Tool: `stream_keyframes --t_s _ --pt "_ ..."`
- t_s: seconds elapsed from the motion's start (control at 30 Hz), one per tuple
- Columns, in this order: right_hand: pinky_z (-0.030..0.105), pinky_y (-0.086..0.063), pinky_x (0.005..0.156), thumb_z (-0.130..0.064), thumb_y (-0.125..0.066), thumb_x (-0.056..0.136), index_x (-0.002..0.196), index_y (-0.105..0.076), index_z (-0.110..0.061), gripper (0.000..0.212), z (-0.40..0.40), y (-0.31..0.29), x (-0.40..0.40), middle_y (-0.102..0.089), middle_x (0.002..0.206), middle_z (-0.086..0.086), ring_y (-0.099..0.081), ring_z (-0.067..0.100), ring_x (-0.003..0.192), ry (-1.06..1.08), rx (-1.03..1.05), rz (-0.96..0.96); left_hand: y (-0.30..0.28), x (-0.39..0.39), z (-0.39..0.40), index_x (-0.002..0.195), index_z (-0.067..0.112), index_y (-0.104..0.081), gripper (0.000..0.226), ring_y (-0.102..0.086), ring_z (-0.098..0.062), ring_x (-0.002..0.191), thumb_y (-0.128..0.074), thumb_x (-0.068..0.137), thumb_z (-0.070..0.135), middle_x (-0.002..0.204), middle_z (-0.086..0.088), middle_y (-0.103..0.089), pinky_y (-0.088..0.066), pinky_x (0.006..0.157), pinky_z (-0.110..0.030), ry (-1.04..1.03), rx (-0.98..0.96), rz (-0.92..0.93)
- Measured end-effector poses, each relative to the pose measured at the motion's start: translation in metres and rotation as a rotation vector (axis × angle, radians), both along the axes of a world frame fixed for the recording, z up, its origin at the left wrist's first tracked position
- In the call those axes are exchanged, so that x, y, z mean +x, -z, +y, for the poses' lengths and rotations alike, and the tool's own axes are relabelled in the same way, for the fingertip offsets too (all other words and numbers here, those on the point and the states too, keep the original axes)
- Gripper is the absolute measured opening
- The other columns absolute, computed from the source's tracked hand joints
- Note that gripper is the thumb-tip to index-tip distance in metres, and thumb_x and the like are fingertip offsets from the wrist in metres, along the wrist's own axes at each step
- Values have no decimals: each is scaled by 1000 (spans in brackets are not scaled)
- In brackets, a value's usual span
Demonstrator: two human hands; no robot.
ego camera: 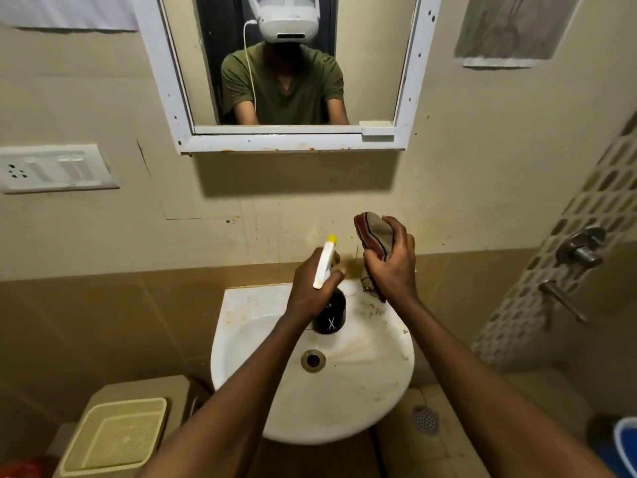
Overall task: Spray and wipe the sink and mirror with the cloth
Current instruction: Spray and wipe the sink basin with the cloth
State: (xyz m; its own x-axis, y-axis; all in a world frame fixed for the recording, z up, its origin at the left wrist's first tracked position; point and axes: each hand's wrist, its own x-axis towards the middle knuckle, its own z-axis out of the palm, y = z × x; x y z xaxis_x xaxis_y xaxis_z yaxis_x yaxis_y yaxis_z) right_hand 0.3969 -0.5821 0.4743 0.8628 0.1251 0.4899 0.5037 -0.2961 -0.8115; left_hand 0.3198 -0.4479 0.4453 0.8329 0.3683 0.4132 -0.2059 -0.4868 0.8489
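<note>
A white stained sink [372, 381] is mounted on the wall below a white-framed mirror [375, 63]. Over the back of the basin my left hand [310, 288] grips a spray bottle [329, 317] with a black body, white trigger head and yellow nozzle tip, which points up towards the wall. To its right my right hand [391, 263] holds a bunched brown and red striped cloth [374, 234], raised above the sink's back rim. The mirror reflects a person in a green shirt wearing a white headset.
A drain [313, 360] sits mid-basin. A beige plastic tub [117, 436] stands at lower left. A switch plate [55, 169] is on the left wall. Metal taps [582, 250] stick out from the tiled wall at right. A floor drain [425, 419] and a blue bucket [625, 443] are at lower right.
</note>
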Motion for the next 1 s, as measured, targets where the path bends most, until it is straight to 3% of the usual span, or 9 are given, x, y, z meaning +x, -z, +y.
stream_keyframes --t_s 0.1,0.2,0.27,0.37,0.43,0.6,0.77,0.9,1.0 --pt "27 -41 89 -7 -62 76 131 -44 -24 61 -7 20 24 -45 113 1 -49 14 104 -27 -34 -7 44 4 -14 91 32 -56 13 -60 2 74 -61 81 25 80 8 -63 -46 69 -25 -4 -66 103" --pt "26 -41 88 -6 -62 77 131 -45 -21 59 -12 37 48 -47 116 6 -49 15 104 -73 -80 -25 92 5 -24 98 28 -57 18 -59 11 71 -62 80 29 79 16 -62 -46 67 -19 -39 -104 221" --pt "22 -39 88 -6 -62 77 131 -45 -21 58 -13 50 65 -47 117 8 -48 13 102 -106 -117 -14 117 8 -31 93 23 -60 16 -61 5 69 -62 79 30 77 13 -65 -46 67 -19 -63 -140 297" --pt "5 -30 81 -5 -63 76 131 -47 -17 59 -13 71 85 -49 115 11 -42 7 97 -162 -194 -20 148 13 -36 83 7 -62 22 -63 -18 68 -61 76 28 73 -8 -68 -50 69 -37 -144 -209 368" --pt "0 -27 77 -7 -64 76 130 -47 -13 58 -15 88 97 -51 113 13 -43 12 95 -192 -241 -29 162 18 -39 76 1 -59 23 -58 -24 61 -59 73 24 70 -19 -65 -49 65 -46 -191 -271 395" --pt "15 -33 88 -19 -62 73 133 -45 -13 63 -20 123 112 -49 117 13 -43 11 101 -258 -270 31 174 26 -42 74 6 -57 18 -53 -13 56 -58 75 24 61 -3 -58 -44 60 -28 -203 -298 435" --pt "10 -34 83 -7 -69 77 134 -44 -14 62 -20 141 121 -49 118 15 -44 11 100 -268 -300 32 178 40 -38 63 11 -47 19 -47 -18 52 -55 75 24 56 -8 -53 -41 56 -34 -290 -275 492" --pt "22 -44 80 -16 -63 74 131 -46 -12 60 -18 148 122 -47 117 15 -51 22 100 -259 -324 -45 181 49 -31 71 17 -51 16 -54 -20 58 -60 85 15 64 -10 -60 -46 62 -34 -318 -234 531" --pt "22 -48 77 -15 -69 72 131 -43 -17 64 -18 158 117 -44 121 17 -50 19 98 -298 -387 -172 184 55 -26 71 19 -49 19 -55 -21 59 -60 86 14 65 -9 -61 -46 62 -35 -335 -208 524"
